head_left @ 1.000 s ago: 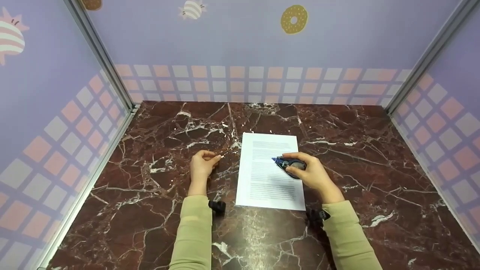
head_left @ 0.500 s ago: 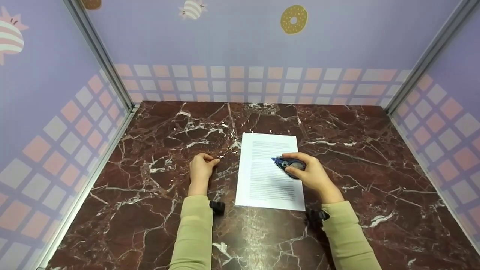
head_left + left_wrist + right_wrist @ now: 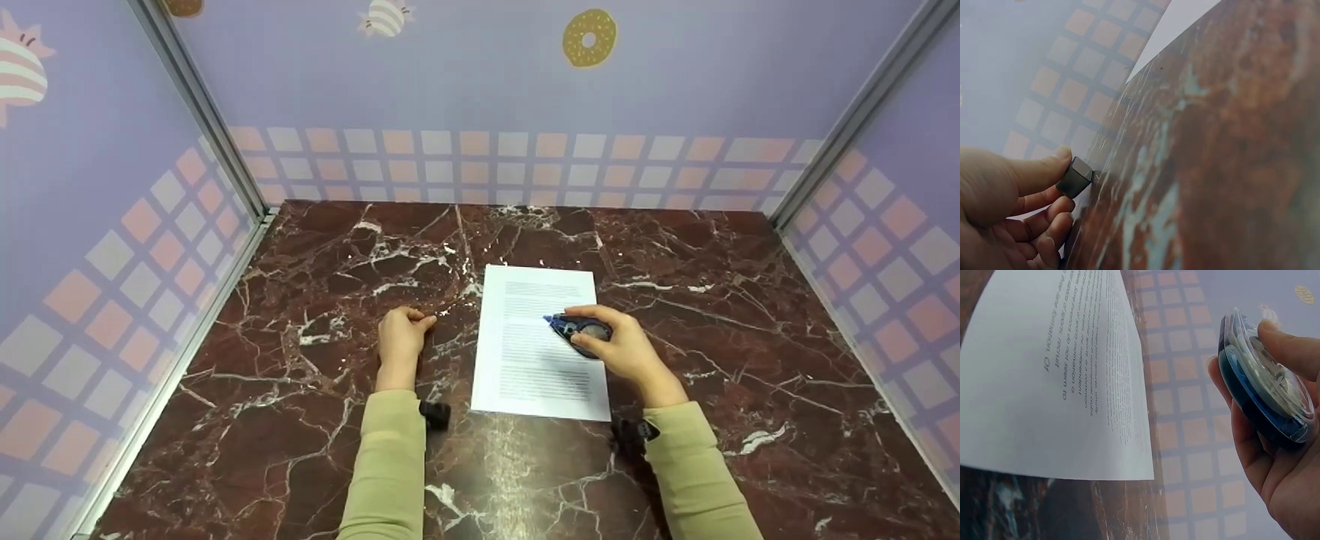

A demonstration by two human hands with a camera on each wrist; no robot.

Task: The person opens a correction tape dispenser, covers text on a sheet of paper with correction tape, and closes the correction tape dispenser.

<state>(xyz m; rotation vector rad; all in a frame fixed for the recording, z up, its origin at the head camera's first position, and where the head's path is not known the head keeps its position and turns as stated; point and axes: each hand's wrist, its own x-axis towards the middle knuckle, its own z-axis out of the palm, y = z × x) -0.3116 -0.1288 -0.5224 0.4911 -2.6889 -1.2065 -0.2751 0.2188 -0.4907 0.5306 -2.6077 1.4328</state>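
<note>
In the head view, my right hand (image 3: 626,349) grips a blue and black correction tape (image 3: 581,334) over a printed sheet of paper (image 3: 540,390), its blue tip pointing left. The right wrist view shows the clear-cased correction tape (image 3: 1266,385) between thumb and fingers, raised off the page. To the left of the sheet, my left hand (image 3: 401,341) is near the tabletop. Seen from the left wrist, its thumb and index finger pinch a small dark cap-like piece (image 3: 1075,179); the head view hides this piece.
The paper lies on a dark red marbled table (image 3: 300,450). A purple wall (image 3: 480,90) with pink and white squares closes off the back, and similar panels stand on both sides. Black wrist cameras sit by both sleeves.
My left hand has shifted slightly left, away from the sheet, and its thumb has drawn back a little. The right hand, the correction tape and the paper look unmoved.
</note>
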